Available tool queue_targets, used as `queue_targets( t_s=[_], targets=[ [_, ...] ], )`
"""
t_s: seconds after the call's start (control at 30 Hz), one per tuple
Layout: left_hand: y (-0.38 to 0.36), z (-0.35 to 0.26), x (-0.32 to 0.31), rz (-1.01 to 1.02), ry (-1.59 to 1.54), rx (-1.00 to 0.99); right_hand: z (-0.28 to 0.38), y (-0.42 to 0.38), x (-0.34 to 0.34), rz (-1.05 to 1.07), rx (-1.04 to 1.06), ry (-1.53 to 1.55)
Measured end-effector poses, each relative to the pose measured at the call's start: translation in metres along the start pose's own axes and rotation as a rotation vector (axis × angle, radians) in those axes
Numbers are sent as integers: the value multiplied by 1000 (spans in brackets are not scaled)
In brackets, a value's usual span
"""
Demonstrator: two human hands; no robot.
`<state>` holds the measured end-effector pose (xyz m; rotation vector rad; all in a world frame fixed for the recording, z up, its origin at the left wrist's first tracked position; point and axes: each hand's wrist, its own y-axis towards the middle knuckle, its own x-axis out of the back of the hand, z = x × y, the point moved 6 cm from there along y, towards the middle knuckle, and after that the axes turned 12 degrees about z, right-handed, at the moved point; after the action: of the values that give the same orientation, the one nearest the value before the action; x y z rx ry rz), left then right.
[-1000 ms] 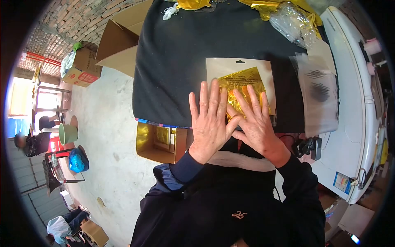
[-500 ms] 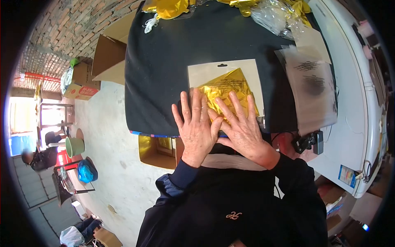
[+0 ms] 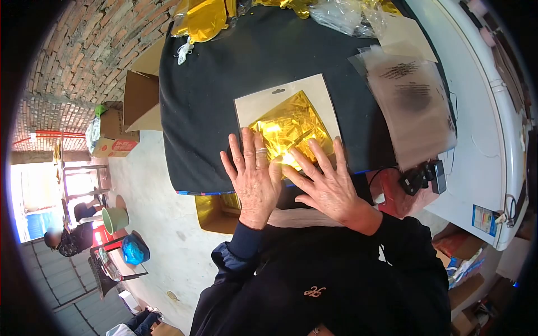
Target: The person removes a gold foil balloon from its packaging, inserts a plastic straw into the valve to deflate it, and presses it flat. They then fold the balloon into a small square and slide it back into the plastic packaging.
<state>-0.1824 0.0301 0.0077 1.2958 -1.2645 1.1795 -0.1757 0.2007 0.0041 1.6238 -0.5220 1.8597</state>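
A gold foil piece [image 3: 297, 120] lies folded on a white card [image 3: 246, 106] with a hanging slot, in what looks like a clear bag, on the black cloth [image 3: 207, 112]. My left hand [image 3: 255, 182] rests flat with fingers spread, its fingertips over the lower left edge of the package. My right hand [image 3: 330, 190] lies spread on the lower right part, fingertips touching the package. Neither hand holds anything.
Clear printed bags [image 3: 412, 106] are stacked at the table's right. Gold foil [image 3: 207, 19], white string [image 3: 184, 51] and clear plastic [image 3: 342, 19] lie at the far edge. An open carton [image 3: 143, 98] stands left; a person [image 3: 67, 238] sits far left.
My hands have moved apart; the left thumb and right fingers no longer overlap. The view has shifted and turned, and the package appears slightly tilted and further left.
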Motion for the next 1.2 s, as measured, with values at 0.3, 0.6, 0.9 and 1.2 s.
queue_targets(
  t_s=[0.3,0.6,0.9,1.2],
  targets=[
    [0,-2,5,9,-1,-30,-5,-14,20,-124,-20,35],
    [1,2,0,16,-42,-42,-7,14,35,-299,69,-14],
    [0,2,3,-129,-98,-124,2,31,40,-162,210,-118],
    [-1,4,4,-62,-152,-129,8,42,39,-172,154,-128]
  ],
)
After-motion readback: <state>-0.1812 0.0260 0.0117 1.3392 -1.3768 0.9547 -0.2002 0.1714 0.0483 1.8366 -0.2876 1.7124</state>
